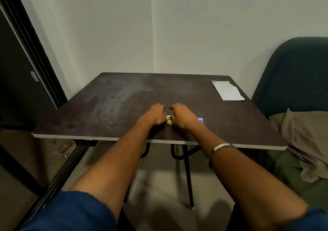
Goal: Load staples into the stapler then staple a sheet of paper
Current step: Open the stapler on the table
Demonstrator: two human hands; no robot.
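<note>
Stapler point(169, 120), small and yellow-ended, is gripped between the curled fingers of left hand point(157, 114) and right hand point(181, 115) near the table point(124, 97) front edge, its axis unclear, while the paper point(227, 90) lies well apart, nearer the right hand.

We see a dark brown tabletop point(124, 95) on black folding legs point(188, 175), a dark green chair point(294, 74) to its right with beige cloth point(305, 138) draped beside it, white walls point(110, 28) behind, a dark sliding door frame point(30, 40) at left
</note>
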